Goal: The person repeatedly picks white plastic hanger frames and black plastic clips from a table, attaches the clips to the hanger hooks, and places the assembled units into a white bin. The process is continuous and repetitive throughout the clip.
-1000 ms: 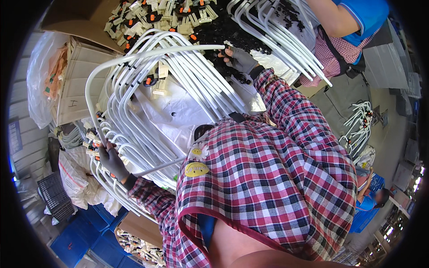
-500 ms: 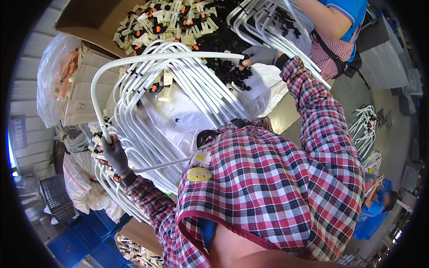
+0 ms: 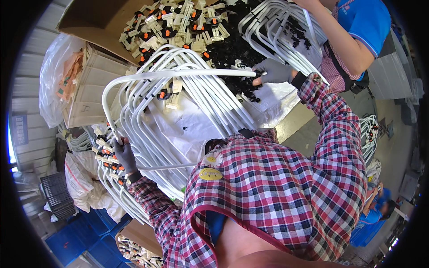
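A long white bent tube (image 3: 178, 74) spans between my two hands, above the other tubes. My left hand (image 3: 125, 155), in a grey glove with bare fingertips, is closed around the tube's left leg below the bend. At the far end my gloved right hand (image 3: 275, 72) pinches a small black part (image 3: 259, 74) against the tube's tip; the fingers partly hide it. Under the held tube lies a stack of similar bent white tubes (image 3: 214, 100) with black rings on them. A cream clip with an orange-and-black piece (image 3: 164, 94) rests among them.
Cream and orange clips (image 3: 178, 27) are heaped beside an open cardboard box (image 3: 96, 22) at the back. Loose black parts (image 3: 243, 89) lie near my right hand. A co-worker in blue (image 3: 364, 27) stands at the far right, by another tube stack (image 3: 272, 27).
The whole view has shifted, so the scene sits farther right and lower. The tube's far end and my right hand have come slightly nearer to me. Both hands keep their hold.
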A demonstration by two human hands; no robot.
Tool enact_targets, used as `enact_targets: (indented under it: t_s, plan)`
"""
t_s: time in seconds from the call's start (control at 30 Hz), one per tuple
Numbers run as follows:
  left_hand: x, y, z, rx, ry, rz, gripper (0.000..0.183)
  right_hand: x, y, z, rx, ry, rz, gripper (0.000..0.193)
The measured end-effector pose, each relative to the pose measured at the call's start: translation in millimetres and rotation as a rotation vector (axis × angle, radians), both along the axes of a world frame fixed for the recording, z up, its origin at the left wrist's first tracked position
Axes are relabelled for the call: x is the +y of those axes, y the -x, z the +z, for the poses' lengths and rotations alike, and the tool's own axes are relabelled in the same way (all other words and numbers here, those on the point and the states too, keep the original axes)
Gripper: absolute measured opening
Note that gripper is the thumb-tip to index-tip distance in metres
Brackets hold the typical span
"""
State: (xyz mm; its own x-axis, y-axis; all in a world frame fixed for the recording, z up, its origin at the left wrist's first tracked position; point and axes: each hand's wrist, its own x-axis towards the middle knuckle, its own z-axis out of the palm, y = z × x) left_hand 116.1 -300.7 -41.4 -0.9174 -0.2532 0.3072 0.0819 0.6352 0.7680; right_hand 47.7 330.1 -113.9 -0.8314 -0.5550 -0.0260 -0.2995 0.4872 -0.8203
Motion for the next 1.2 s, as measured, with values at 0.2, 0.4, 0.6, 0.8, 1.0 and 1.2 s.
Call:
enact_targets:
  t_s: [0.2, 0.4, 0.6, 0.8, 1.0, 1.2]
  plan:
    - [-4.0, -5.1, -5.2, -0.017, -0.252, 0.013, 0.006, -11.6, -10.3, 32.5, -0.075, -0.015, 0.029, 0.038]
    - [77.0, 26.0, 34.4, 0.071, 0.182, -0.175, 0.031, -65.5, 8.7, 71.3, 0.109, 0.105, 0.076, 0.05]
    - [194.6, 43.3, 89.3, 0.069, 0.569, -0.414, 0.069, -97.0, 65.6, 156.4, 1.206, -0.118, -0.487, 0.036]
    - [258.9, 72.9, 86.8, 0.171, 0.584, -0.601, 0.076, -188.9, 55.3, 168.9, 1.25, -0.378, 0.063, 0.016]
    - [198.2, 92.8, 60.1, -0.074, 0.198, -0.481, 0.04, -164.1, 107.5, 128.1, 1.278, 0.161, -0.11, 0.035]
    - [96.5, 44.9, 34.0, -0.069, 0.035, -0.144, 0.034, -104.5, 164.1, 49.7, 0.397, -0.159, -0.565, 0.045]
